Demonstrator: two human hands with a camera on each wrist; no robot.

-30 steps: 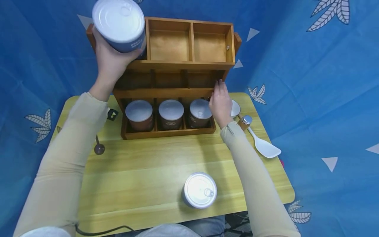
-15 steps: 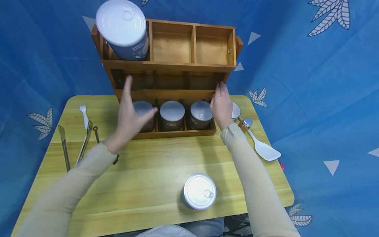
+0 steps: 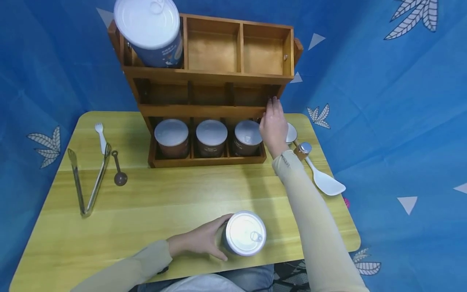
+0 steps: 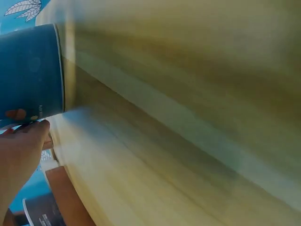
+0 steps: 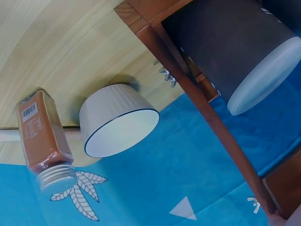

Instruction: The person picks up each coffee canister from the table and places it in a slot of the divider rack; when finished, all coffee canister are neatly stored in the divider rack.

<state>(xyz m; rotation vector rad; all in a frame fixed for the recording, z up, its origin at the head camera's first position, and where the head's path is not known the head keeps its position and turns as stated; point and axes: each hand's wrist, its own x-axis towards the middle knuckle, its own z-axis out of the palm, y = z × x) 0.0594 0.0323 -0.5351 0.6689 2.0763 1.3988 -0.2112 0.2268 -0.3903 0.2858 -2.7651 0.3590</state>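
My left hand [image 3: 200, 241] reaches from the left around a can [image 3: 246, 234] near the table's front edge, thumb and fingers spread on either side of it. In the left wrist view the can [image 4: 30, 73] is dark blue, with a fingertip right at its side. My right hand [image 3: 273, 127] rests against the right side of a wooden tiered rack [image 3: 208, 110], its fingers straight and together. A larger blue can [image 3: 149, 28] with a white lid stands in the rack's top left compartment. Three brown lidded tubs, the middle one [image 3: 211, 134] among them, fill the bottom tier.
Left on the table [image 3: 153, 202] lie tongs [image 3: 95, 190], a white fork [image 3: 100, 136] and a brown measuring spoon [image 3: 119, 174]. Right of the rack are a white ribbed bowl [image 5: 110, 113], a spice bottle [image 5: 44, 132] and a white spatula [image 3: 328, 183]. A blue cloth [image 3: 383, 121] hangs behind.
The left hand has let go of the large blue can in the top left compartment and come down to the can near the front edge. The right hand has stayed at the rack.
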